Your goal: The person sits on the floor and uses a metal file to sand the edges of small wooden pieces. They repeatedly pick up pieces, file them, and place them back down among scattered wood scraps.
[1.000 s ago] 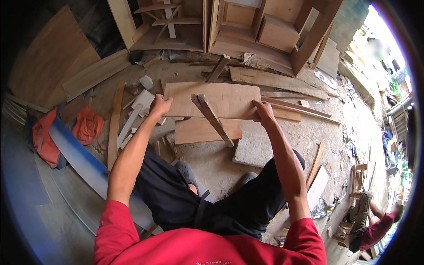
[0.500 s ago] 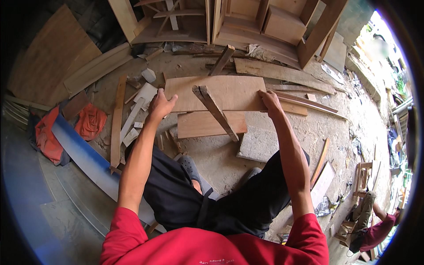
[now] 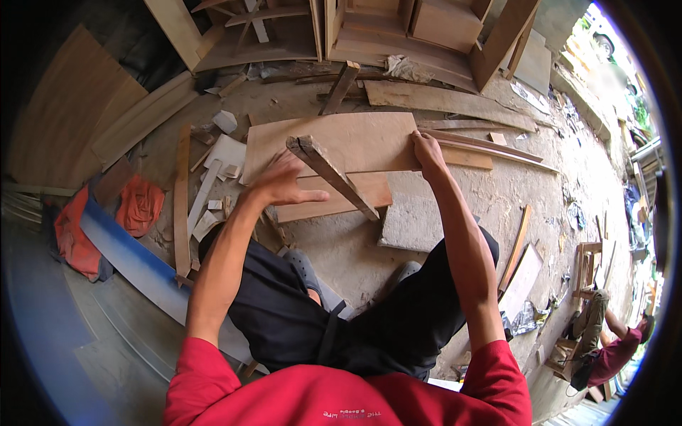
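A rectangular plywood panel (image 3: 376,138) lies in front of me, its long side running left to right. My right hand (image 3: 428,152) pinches the panel's right end, thumb and fingers closed on the edge. My left hand (image 3: 283,182) is open over the panel's near left corner, thumb apart from the fingers; whether it touches the wood I cannot tell. Close by that hand rises a rough wooden post (image 3: 334,175), slanting across my view in front of the panel. Below the panel is a smaller reddish board (image 3: 312,204), partly covered by the post.
A concrete block (image 3: 410,221) sits right of the post's foot. Unfinished wooden cabinets (image 3: 369,48) stand at the far side, with long planks (image 3: 447,104) before them. Orange cloth (image 3: 140,204) and a blue-white strip (image 3: 131,245) lie left. Another person (image 3: 614,355) sits far right.
My left hand has let go of the panel's left end and moved right and nearer, spreading open beside the post. My right hand keeps hold of the right end.
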A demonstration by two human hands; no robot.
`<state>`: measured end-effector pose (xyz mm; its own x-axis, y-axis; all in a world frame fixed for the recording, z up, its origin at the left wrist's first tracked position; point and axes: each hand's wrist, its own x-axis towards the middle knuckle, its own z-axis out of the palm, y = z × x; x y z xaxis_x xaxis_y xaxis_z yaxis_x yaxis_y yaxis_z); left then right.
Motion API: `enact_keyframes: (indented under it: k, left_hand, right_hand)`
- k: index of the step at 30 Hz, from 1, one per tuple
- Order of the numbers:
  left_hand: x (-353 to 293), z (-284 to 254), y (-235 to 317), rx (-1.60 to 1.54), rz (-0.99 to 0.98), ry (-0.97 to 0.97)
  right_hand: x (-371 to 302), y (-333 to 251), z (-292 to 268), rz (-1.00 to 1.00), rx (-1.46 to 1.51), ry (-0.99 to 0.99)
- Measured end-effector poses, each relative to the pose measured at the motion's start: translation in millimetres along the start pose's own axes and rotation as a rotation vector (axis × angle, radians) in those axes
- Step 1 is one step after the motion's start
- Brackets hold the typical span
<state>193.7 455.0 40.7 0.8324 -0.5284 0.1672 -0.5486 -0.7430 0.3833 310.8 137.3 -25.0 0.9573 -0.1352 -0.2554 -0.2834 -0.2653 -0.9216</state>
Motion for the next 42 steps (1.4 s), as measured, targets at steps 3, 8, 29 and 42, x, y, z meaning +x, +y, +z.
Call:
enact_keyframes:
  k: [3, 8, 29, 42]
  left_hand:
    - [2.4, 15.1, -12.0, -0.048, -0.015, 0.037]
    - [8.2, 23.6, -6.4, -0.128, -0.069, 0.062]
    - [10.4, -0.5, -43.1, -0.299, -0.141, -0.141]
    - [97.0, -13.8, -79.0, -0.072, -0.324, -0.085]
  right_hand:
    - [-3.0, -8.0, 8.0, 0.038, 0.01, -0.007]
    - [18.3, 6.8, 3.4, -0.113, -0.022, 0.046]
    - [19.4, 1.0, 3.4, -0.072, 0.08, -0.012]
    - [26.6, -3.2, 2.7, -0.067, 0.041, -0.022]
